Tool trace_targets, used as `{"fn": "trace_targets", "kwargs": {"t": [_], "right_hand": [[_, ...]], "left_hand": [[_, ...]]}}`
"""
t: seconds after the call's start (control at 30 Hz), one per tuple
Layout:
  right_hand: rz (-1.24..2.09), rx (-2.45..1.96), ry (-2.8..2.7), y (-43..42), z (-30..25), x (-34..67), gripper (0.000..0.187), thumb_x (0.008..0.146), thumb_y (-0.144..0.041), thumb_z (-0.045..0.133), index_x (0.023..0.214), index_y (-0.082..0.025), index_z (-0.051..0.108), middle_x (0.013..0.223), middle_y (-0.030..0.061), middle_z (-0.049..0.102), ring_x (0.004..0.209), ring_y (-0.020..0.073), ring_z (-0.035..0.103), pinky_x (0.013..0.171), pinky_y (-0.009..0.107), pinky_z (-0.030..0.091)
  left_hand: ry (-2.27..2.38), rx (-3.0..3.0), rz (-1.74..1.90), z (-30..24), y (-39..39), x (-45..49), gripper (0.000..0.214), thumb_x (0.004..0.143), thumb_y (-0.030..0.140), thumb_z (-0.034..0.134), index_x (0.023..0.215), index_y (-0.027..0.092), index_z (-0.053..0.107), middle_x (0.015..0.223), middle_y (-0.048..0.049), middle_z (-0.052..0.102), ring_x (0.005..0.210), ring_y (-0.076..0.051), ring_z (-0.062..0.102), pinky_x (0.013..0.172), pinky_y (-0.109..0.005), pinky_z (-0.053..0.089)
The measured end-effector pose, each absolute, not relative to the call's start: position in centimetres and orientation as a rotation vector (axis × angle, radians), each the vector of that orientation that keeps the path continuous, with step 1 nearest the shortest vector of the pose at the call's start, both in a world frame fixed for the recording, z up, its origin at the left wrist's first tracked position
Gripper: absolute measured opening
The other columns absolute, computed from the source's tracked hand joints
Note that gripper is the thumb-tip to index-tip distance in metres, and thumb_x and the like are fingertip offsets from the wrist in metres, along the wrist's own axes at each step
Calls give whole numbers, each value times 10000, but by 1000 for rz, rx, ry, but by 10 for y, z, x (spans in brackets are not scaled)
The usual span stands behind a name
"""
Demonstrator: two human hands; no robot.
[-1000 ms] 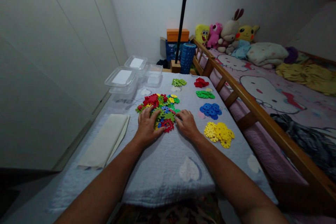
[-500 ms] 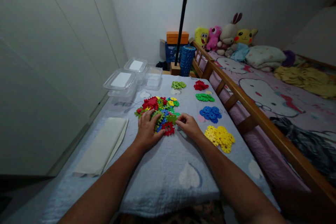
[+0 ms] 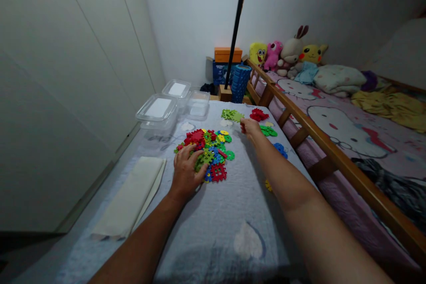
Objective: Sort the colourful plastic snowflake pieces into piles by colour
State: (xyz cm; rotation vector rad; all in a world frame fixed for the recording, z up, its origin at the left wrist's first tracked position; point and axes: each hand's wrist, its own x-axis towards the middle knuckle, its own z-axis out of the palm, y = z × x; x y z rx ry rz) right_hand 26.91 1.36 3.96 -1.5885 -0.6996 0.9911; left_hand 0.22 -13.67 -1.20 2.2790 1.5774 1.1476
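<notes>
I am looking down at a tabletop (image 3: 233, 213) that is wearing a pale blue quilted cover with faint heart shapes. A mixed pile (image 3: 209, 146) of red, green, yellow and blue plastic pieces is lying near its middle, with the left hand (image 3: 186, 171) resting on its near edge. Along the right side, sorted heaps are sitting in a row: a light-green heap (image 3: 232, 115), a red heap (image 3: 258, 115), a dark-green heap (image 3: 269, 132), then a blue heap (image 3: 279, 148) and a yellow heap (image 3: 268, 184), both mostly hiding under the right forearm (image 3: 286, 177). Three clear lidded containers (image 3: 158, 113) are standing at the far left corner, and a folded cream sheet (image 3: 133, 195) is lying along the left edge.
</notes>
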Motion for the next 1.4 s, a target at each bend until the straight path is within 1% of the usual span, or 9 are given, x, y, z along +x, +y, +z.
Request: {"fn": "trace_targets", "kwargs": {"t": [0.23,0.4,0.53,0.67,0.87,1.03,1.2,1.33,1.4], "right_hand": [[941,-1662,-604,57,18,260,260,811,-90,647,633,-196,491,445,-76,467,381,58,405,380,157,312],[930,-1694,-574,76,12,255,265,784,-98,682,621,-198,499,445,-71,476,384,69,420,371,162,321],[928,-1690,-591,84,10,249,217,735,-80,712,670,-195,540,475,-73,483,424,78,446,388,163,346],[930,-1658,-660,82,8,245,176,695,-49,681,776,-189,609,524,-85,482,473,88,458,422,172,381],[939,-1611,-789,63,9,244,282,671,-61,632,927,-179,644,679,-70,567,574,83,510,519,173,400],[970,-1541,-921,28,5,240,211,630,-139,671,835,-173,639,690,-59,592,626,86,518,623,195,423],[1020,-1406,-1049,-16,-7,237,202,600,-238,697,789,-183,652,718,-31,644,679,128,572,689,257,461],[1033,-1382,-1240,-42,-14,235,179,640,-310,706,767,-197,648,719,-21,637,684,152,579,707,298,480],[963,-1412,-1351,-49,-17,232,178,666,-302,700,806,-197,665,756,-8,634,723,170,595,734,318,495]], "left_hand": [[1601,2200,1182,-17,-133,1,311,898,373,621,1162,223,691,1383,-126,598,1342,-330,507,1175,-562,382],[1577,2193,1189,-16,-134,3,286,900,361,624,1147,240,700,1361,-113,607,1329,-321,515,1170,-572,396],[1579,2193,1184,-15,-134,4,284,905,352,620,1154,242,700,1369,-110,605,1335,-318,512,1172,-567,399],[1585,2194,1198,-16,-135,4,291,906,345,622,1160,225,697,1369,-120,605,1336,-318,511,1177,-563,391],[1575,2166,1202,-16,-135,5,284,894,338,632,1149,231,698,1370,-114,605,1333,-317,512,1172,-558,395],[1553,2087,1225,-16,-132,3,317,878,345,645,1161,208,690,1333,-125,622,1299,-311,540,1156,-536,412],[1582,1980,1266,-18,-127,1,322,866,345,645,1150,199,687,1293,-127,630,1281,-307,560,1150,-527,416],[1600,1957,1281,-20,-124,-1,300,866,342,643,1130,204,682,1275,-119,634,1275,-301,567,1149,-514,415],[1610,1966,1285,-20,-124,-2,297,867,341,642,1129,207,683,1274,-118,634,1278,-302,563,1150,-512,412]]}}
